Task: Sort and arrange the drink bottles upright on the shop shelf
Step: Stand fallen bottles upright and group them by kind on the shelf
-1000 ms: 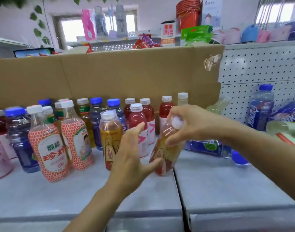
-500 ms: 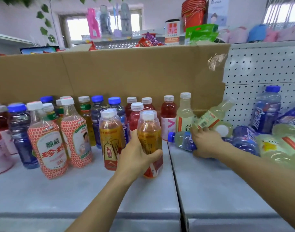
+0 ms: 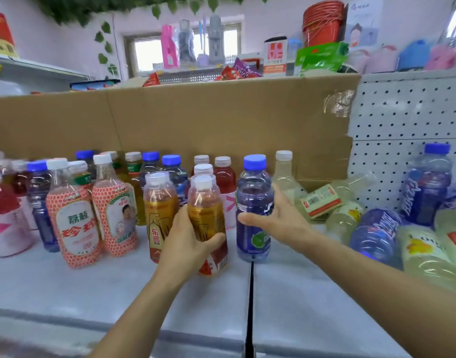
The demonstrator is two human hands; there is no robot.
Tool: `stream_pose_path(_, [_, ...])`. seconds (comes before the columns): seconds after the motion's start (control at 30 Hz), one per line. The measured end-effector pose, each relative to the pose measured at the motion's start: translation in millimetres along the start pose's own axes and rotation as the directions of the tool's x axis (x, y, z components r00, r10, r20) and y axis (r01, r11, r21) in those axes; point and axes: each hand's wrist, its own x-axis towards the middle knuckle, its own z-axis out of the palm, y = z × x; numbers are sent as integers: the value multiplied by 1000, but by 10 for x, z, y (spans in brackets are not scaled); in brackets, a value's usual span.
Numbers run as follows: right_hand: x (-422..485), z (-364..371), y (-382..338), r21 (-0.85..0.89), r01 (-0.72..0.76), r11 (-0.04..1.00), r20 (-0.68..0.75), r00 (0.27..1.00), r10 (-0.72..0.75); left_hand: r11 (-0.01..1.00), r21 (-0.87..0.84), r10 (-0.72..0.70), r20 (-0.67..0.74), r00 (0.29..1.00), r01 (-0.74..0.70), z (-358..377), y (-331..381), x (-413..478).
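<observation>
From the head view, the left hand [image 3: 188,244] wraps around an upright amber bottle [image 3: 206,220], thumb across its front label. The bottle stands on the grey shelf [image 3: 66,293] near the seam between the two shelf panels, just beside a matching amber bottle [image 3: 159,215] on its left. The right hand [image 3: 281,220] grips a purple bottle [image 3: 252,202] with a blue cap, thumb laid over the front and fingers behind its right side; it stands upright on the seam. More capped bottles stand in rows toward the shelf's back edge against a cardboard sheet [image 3: 196,120]. Toward the right edge, pale bottles [image 3: 322,200] lie toppled below the pegboard [image 3: 402,120].
</observation>
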Motion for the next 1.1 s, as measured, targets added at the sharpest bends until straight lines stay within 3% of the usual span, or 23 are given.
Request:
stream_pose_path(0.07, [7,92,47,59,-13,998,-15,1000,14,1000,12,0,-18,1000,0,3,34,-56])
stream_pose_path(0.13, [49,59,77,81,-53,995,7,999,52,991,134,44,-143,989,-24,5,107,-156])
stream_pose_path(0.2, [87,-93,77,-1,-78,997,104,992,77,951,264,240,-317,917,-158,38,212,-266])
stream_pose_path(0.27, [127,-380,111,-132,-89,987,170,979,111,893,294,434,-368,822,-340,119,333,-338])
stream_pose_path(0.37, [255,-1085,167,-379,-42,925,-47,999,26,833,280,539,-213,815,-477,326,502,-328])
stream_pose_path(0.47, [437,-1839,254,-571,-275,773,-404,914,27,774,284,607,-79,791,-566,532,755,-187])
stream_pose_path(0.57, [591,-2265,436,-460,-499,734,-534,816,221,714,392,652,-67,756,-581,645,1078,114])
stream_pose_path(0.67, [687,-2299,569,-155,-580,800,-405,776,484,636,595,614,-5,789,-491,675,1278,437])
stream_pose_path(0.7, [702,-2289,618,-79,-573,816,-365,779,511,635,619,576,19,817,-462,678,1291,518])
stream_pose_path(0.77, [744,-2260,674,-93,-490,867,-354,830,432,639,627,532,59,845,-446,681,1271,617])
stream_pose_path(0.87, [865,-2161,556,-263,-252,931,-368,918,145,615,618,564,90,821,-490,675,1208,683])
stream_pose_path(0.97, [1021,-1898,348,-403,-42,914,-219,974,-52,645,557,582,85,809,-523,646,1171,736])
stream_pose_path(1.1, [1173,-1677,251,-486,-8,874,-127,990,-62,673,528,571,73,817,-517,592,1108,752])
